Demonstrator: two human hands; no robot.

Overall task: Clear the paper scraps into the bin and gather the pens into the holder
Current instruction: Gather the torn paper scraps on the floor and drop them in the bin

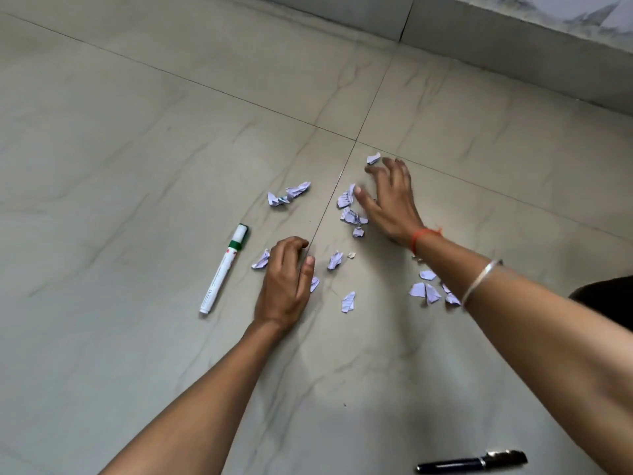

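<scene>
Fingers (pixel 376 170) spread on right hand (pixel 390 207) over scraps (pixel 346 198); left hand's (pixel 284 282) curled, grip unclear, beside marker (pixel 224 269).

My left hand (pixel 286 279) rested on the tiled floor (pixel 137 149), fingers curled, with scraps (pixel 347 301) at both its sides. My right hand (pixel 390 204) was spread over further scraps. A marker (pixel 224 269) lay left of my left hand. A black pen (pixel 472 461) lay nearest me, well apart.
</scene>
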